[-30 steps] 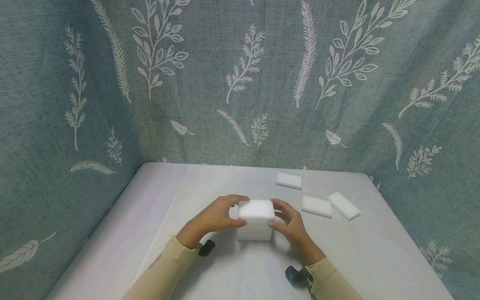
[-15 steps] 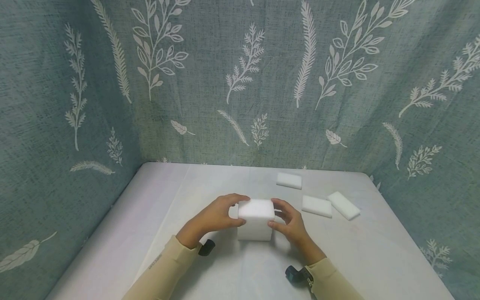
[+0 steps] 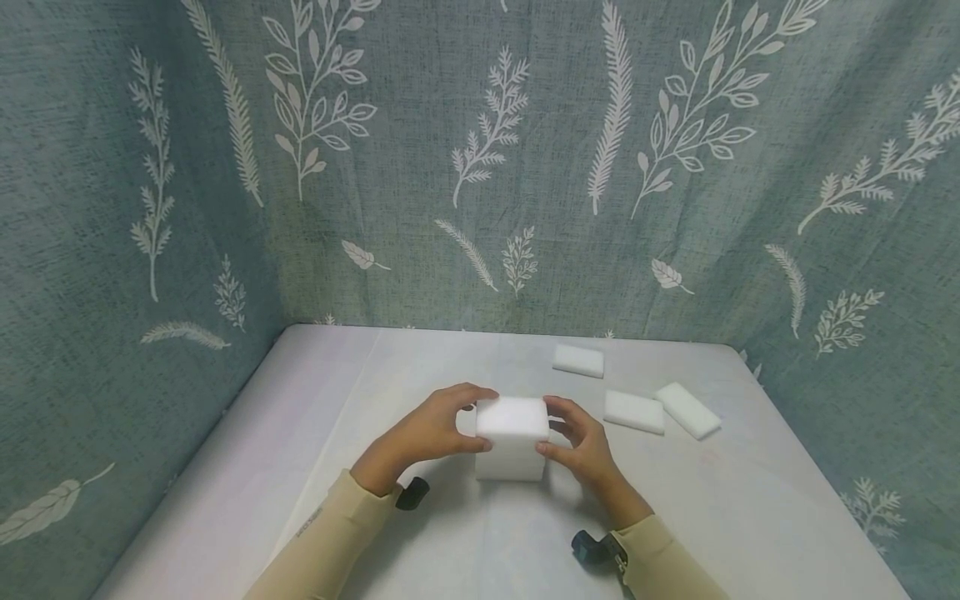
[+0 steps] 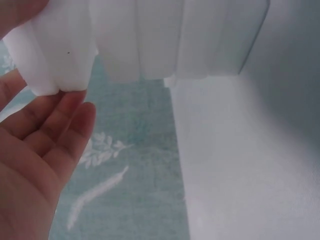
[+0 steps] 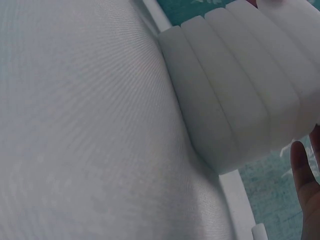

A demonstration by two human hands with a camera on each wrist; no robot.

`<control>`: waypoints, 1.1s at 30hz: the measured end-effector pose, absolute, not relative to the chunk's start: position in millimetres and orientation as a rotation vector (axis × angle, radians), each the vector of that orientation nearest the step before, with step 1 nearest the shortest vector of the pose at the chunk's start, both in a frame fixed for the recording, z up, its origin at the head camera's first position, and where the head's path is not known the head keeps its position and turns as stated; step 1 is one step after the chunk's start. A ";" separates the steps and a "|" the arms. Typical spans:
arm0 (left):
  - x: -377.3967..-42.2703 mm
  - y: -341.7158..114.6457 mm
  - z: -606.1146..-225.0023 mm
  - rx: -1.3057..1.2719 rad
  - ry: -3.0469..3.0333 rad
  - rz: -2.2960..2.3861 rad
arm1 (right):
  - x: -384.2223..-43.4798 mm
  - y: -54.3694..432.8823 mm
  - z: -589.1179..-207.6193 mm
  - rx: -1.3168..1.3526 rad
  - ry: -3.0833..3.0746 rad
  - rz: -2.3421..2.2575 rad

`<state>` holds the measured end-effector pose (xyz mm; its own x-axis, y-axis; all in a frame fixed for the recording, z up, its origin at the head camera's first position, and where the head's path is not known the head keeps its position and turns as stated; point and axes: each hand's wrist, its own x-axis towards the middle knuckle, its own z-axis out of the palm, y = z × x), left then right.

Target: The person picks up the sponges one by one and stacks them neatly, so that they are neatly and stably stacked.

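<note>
In the head view a neat upright stack of white sponge blocks [image 3: 512,461] stands on the table, between my hands. My left hand [image 3: 438,425] grips the upper part from the left, thumb on the near face and fingers round the far side. From the right, my right hand [image 3: 581,443] pinches the same upper part with thumb and fingers. Several layered sponges [image 4: 155,45] show their seams in the left wrist view, with fingers [image 4: 75,125] at the topmost ones. The lower sponges [image 5: 235,90], seen in the right wrist view, sit flush, one on another, on the table.
Three loose white sponges lie flat at the back right: one farthest back [image 3: 578,361], one nearer [image 3: 633,412], and one slanted [image 3: 687,411] against its right end. The white table [image 3: 750,500] ends at a leaf-patterned green-blue curtain [image 3: 555,167].
My left hand's knuckles have risen very slightly. The stack, my right hand and the loose sponges stay practically where they were.
</note>
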<state>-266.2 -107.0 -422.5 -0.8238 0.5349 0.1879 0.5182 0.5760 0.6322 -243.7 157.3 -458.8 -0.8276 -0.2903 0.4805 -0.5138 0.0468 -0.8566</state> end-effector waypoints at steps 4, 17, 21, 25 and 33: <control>-265.8 -107.4 -421.9 0.918 2.762 1.099 | -244.0 157.3 -459.1 0.839 -2.129 1.891; -267.6 -109.7 -425.7 0.886 2.689 1.139 | -246.1 157.2 -463.1 0.862 -2.131 1.913; -271.6 -109.3 -429.0 0.899 2.661 1.173 | -248.6 158.5 -465.7 0.866 -2.124 1.904; -274.7 -109.6 -433.3 0.906 2.624 1.221 | -256.7 161.7 -478.5 0.874 -2.108 1.897; -277.2 -112.1 -441.9 0.902 2.565 1.349 | -265.2 171.1 -491.2 0.912 -2.094 1.901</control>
<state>-277.2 -112.1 -441.9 -0.8182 0.5480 0.1739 0.4538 0.4297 0.7807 -265.2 171.1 -491.2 -0.7985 -0.3208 0.5093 -0.5379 0.0004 -0.8430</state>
